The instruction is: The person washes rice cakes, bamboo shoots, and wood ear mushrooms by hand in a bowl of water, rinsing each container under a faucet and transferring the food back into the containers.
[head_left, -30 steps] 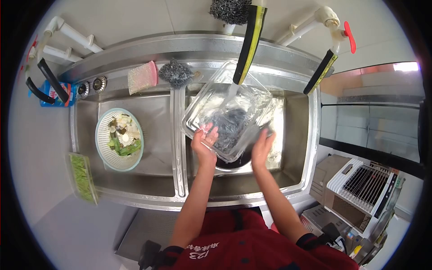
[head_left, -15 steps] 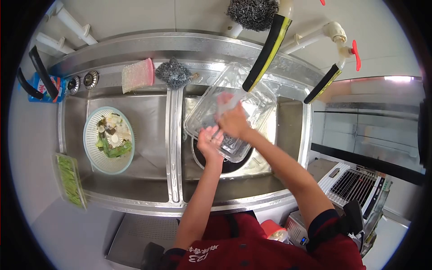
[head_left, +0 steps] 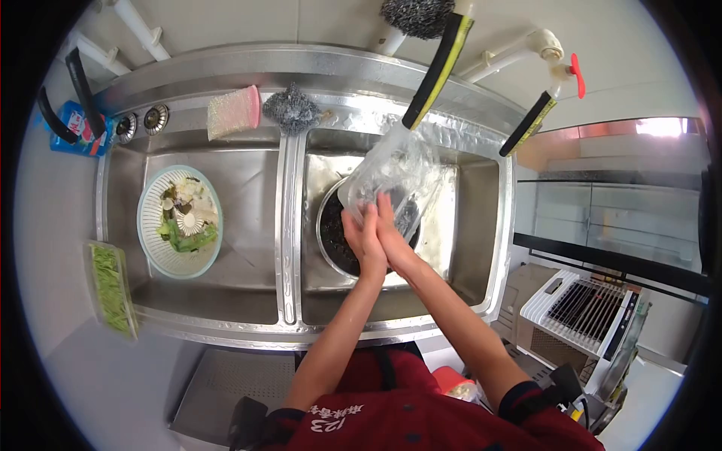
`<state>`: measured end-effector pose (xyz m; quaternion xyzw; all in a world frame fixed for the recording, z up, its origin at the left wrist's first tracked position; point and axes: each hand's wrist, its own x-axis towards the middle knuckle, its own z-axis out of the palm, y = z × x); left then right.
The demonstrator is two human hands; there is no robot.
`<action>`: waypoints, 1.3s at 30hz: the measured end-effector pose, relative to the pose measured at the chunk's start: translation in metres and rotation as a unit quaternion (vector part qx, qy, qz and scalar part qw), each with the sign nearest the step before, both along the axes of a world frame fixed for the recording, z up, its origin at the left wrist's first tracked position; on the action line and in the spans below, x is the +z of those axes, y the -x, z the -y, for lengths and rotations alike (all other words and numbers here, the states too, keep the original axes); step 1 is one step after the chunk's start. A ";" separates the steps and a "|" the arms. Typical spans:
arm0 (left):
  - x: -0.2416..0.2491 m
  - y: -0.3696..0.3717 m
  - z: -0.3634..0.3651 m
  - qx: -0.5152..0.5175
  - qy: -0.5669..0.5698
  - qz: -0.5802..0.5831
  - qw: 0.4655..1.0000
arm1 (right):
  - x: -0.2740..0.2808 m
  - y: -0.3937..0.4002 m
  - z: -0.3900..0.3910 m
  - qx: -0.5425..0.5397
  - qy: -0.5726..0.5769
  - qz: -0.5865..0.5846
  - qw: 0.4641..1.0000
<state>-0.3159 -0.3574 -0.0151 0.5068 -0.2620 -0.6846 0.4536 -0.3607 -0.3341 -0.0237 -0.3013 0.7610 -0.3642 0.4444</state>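
Under the black-and-yellow tap hose [head_left: 440, 71], a clear plastic container [head_left: 387, 169] is tilted up over the right sink basin, blurred by running water. My left hand [head_left: 366, 244] and my right hand [head_left: 392, 240] come together at its near end, palms facing, fingers stretched along it. The container seems gripped between them; the exact contact is partly hidden. Below sits a round metal-rimmed bowl [head_left: 335, 255] with dark contents, partly covered by the container and my hands.
A pale colander [head_left: 154, 244] with food scraps stands in the left basin. Along the back ledge lie a pink-edged sponge [head_left: 233, 114] and a steel scrubber [head_left: 292, 110]. A tub of green vegetables [head_left: 111, 289] is at left; a second hose [head_left: 526, 124] hangs at right.
The container has turned from lying broad and flat to a narrower, tilted position. My right hand has moved from over its middle down beside my left hand.
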 end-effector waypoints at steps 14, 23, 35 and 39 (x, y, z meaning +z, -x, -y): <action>-0.029 -0.076 0.056 -0.149 -0.046 0.071 0.985 | 0.082 0.088 -0.052 -0.344 0.109 0.127 0.924; -0.038 -0.054 0.081 -0.091 -0.139 0.023 0.986 | 0.034 0.156 0.026 -0.125 0.051 -0.368 0.920; -0.064 -0.028 0.044 0.033 -0.181 0.077 0.980 | -0.030 0.118 0.076 0.252 -0.053 -0.503 0.825; -0.066 -0.016 0.048 0.056 -0.195 0.040 0.978 | -0.010 0.068 0.038 0.282 -0.033 -0.497 0.820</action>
